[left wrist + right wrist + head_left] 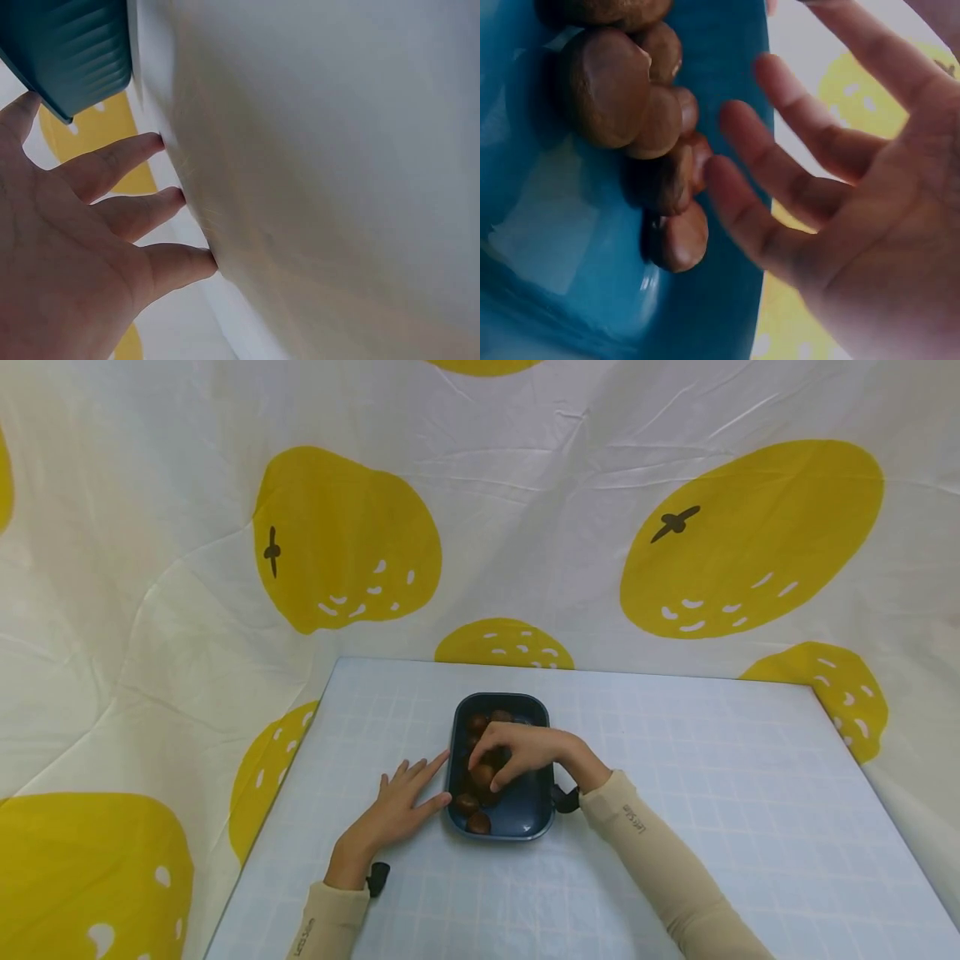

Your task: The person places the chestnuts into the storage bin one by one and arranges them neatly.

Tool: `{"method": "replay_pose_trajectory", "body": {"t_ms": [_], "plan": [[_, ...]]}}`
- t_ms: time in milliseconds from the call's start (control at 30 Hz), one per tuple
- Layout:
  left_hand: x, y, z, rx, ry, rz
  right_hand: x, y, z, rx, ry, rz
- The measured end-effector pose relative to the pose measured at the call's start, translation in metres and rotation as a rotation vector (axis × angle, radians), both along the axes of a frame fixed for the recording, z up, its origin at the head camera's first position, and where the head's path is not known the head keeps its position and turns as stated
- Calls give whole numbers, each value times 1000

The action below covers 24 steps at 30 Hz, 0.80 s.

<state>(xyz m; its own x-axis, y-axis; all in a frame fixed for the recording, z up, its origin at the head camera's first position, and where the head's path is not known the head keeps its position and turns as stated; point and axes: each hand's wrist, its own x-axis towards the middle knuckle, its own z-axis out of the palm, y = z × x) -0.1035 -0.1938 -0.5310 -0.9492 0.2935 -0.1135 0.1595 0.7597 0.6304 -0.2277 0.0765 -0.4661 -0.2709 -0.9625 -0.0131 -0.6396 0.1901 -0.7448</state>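
Observation:
A dark blue tray [525, 814] with rounded corners holds several glossy brown chestnuts [478, 823], mostly along its left side. Over the tray, my right hand [525, 747] reaches down and pinches a chestnut [482, 775] between thumb and forefinger. That pinch lies outside the right wrist view, where the other fingers [780, 191] spread loosely beside a row of chestnuts [607, 86]. My left hand [397, 806] lies with fingers spread at the tray's left side, thumb against the rim. From the left wrist, its fingertips [172, 196] rest on the tabletop next to the tray wall [75, 52].
The tray stands on a table [675, 760] with a pale blue checked cover. Behind and at the sides hangs a white cloth [525, 543] printed with large yellow fruit. A black wrist strap piece [566, 798] sits close to the tray's right edge.

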Motion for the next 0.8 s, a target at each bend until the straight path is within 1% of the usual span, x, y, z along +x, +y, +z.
{"method": "replay_pose_trajectory", "body": {"t_ms": [133, 500, 667, 800], "plan": [[0, 0, 1, 4, -3, 4, 5, -4, 0, 110, 14, 44], [-1, 0, -1, 24, 16, -5, 19, -13, -6, 322, 129, 83], [-1, -1, -1, 19, 18, -6, 24, -17, -9, 387, 164, 89], [0, -1, -1, 14, 10, -2, 26, -19, -11, 412, 164, 76]]}}
